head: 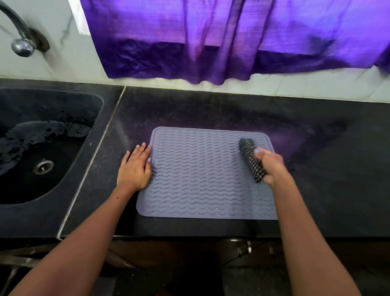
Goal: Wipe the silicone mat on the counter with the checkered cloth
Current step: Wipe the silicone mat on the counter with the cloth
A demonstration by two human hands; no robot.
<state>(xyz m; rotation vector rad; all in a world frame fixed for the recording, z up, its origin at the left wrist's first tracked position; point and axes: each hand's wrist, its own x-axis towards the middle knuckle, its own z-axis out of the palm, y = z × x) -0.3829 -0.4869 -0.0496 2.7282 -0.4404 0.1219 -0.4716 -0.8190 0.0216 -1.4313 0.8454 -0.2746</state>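
Note:
A grey silicone mat (201, 175) with wavy ridges lies flat on the black counter (213, 110), near its front edge. My left hand (135, 167) rests flat on the counter with fingers spread, its thumb on the mat's left edge. My right hand (271, 165) is closed around the checkered cloth (251, 159), which is bunched into a dark roll over the mat's right part. The far end of the roll is on or just over the mat surface near its back right corner; I cannot tell which.
A black sink (42, 145) holding foamy water lies to the left, with a metal tap (18, 35) above it. A purple curtain (216, 37) hangs on the wall behind the counter. Bare counter extends to the right of the mat.

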